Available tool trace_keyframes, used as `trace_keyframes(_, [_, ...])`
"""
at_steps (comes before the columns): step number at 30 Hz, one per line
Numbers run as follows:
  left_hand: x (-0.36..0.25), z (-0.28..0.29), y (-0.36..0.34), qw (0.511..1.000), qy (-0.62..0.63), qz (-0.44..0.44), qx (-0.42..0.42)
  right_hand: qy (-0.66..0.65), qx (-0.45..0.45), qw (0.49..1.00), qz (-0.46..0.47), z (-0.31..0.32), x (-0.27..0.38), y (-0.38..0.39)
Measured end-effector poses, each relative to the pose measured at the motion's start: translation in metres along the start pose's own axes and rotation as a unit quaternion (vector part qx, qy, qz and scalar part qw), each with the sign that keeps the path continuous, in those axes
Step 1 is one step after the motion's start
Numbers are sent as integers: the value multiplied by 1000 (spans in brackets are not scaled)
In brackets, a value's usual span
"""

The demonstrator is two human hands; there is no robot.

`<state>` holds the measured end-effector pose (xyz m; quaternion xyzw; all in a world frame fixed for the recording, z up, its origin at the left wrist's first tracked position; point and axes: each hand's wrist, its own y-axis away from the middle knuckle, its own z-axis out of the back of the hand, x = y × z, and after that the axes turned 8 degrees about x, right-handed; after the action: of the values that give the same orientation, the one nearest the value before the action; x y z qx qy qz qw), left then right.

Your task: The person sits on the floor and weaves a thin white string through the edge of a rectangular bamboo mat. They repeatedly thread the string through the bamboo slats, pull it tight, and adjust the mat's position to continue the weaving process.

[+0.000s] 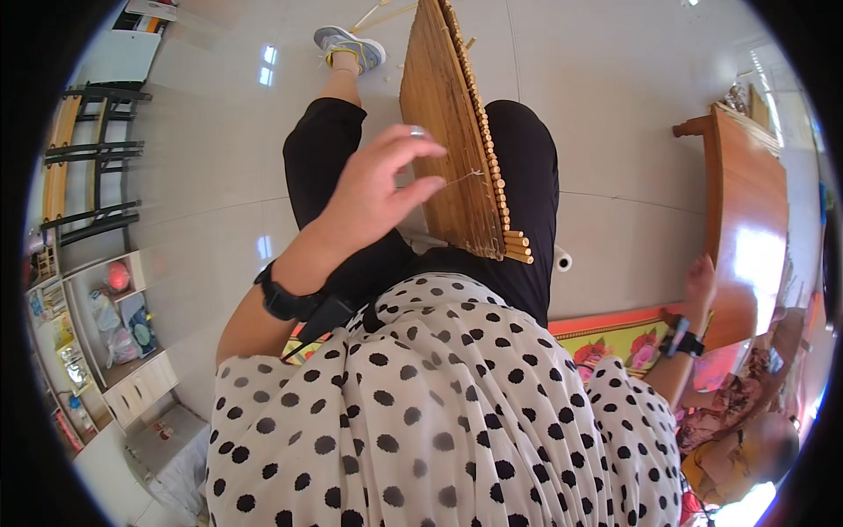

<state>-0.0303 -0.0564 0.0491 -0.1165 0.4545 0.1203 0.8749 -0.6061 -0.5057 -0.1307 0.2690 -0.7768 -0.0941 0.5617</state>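
Note:
A brown wooden panel [443, 132] stands upright between my knees. Short round wooden sticks [492, 162] line its right edge, and several stick out at the near corner. My left hand [373, 180] is on the panel's left side, thumb and index finger curved with a gap between them. A thin thread [461, 179] runs from by the thumb tip to a stitch at the panel's edge; the other fingertips are hidden. Far out to the right, my right hand [700, 281] is closed beside an orange-brown wooden table. Whatever its fingers hold is too small to make out.
The wooden table [746, 228] stands at right, and another person [738, 448] is at lower right. A white roll [562, 258] lies by my right leg. Left are open shelves [114, 325] and a black-framed rack [97, 158]. Loose sticks [382, 16] lie near my left shoe.

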Motion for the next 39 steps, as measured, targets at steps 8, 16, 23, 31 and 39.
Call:
trace_keyframes(8, [2, -24, -6, 996, 32, -75, -42, 344, 428, 836, -19, -465, -88, 188])
trace_keyframes(16, [9, -10, 20, 970, 231, 77, 21, 466, 451, 754, -103, -526, -90, 201])
trace_keyframes(23, [-2, -1, 21, 999, 23, -21, -26, 494, 415, 760, -79, -528, -85, 210])
trace_keyframes(31, [8, -14, 0, 997, -50, -41, -50, 441, 437, 783, -39, -518, -87, 185])
trace_keyframes(39, [-38, -1, -27, 995, 48, 25, 81, 256, 400, 879, -40, -454, -54, 167])
